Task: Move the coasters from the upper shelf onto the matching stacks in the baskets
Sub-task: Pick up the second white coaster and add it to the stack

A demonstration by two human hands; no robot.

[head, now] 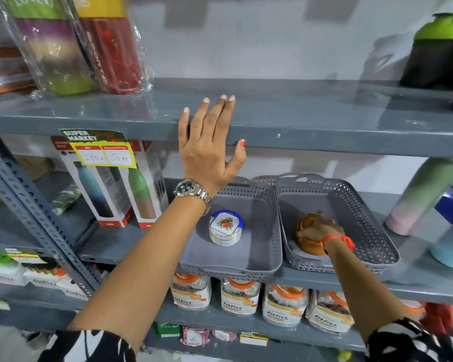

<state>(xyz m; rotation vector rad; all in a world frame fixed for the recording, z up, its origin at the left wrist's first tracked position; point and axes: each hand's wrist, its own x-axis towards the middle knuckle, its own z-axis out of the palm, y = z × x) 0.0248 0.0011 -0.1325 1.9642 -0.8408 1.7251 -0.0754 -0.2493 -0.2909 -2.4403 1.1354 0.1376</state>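
My left hand is raised flat against the front edge of the upper shelf, fingers spread and holding nothing. Below it, the left grey basket holds a stack of white, blue-rimmed coasters with a floral print. My right hand is down in the right grey basket, resting on a stack of orange-brown coasters. The hand is blurred and covers the top of that stack. I see no coasters on the upper shelf.
Wrapped bottles stand at the upper shelf's left and a green-lidded shaker at its right. Boxed bottles with a price tag sit left of the baskets, pastel bottles to their right. Snack bags fill the shelf below.
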